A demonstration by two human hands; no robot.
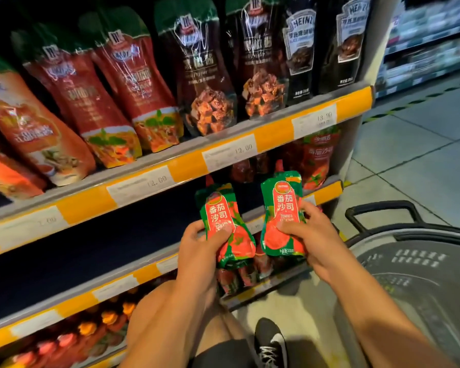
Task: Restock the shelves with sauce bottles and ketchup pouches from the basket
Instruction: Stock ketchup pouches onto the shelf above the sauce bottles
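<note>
- Head view: the left hand (197,243) grasps one ketchup pouch (225,224) at centre frame; the right hand (307,235) grasps a second pouch (283,216) just beside it, both in front of the dark middle shelf (154,264).
- Best set them upright, label outward, one at a time, well back from the edge.
- Pouches are green and red, glossy, soft, spouted at top; they will likely slump.
- Basket (422,261) sits lower right.
</note>
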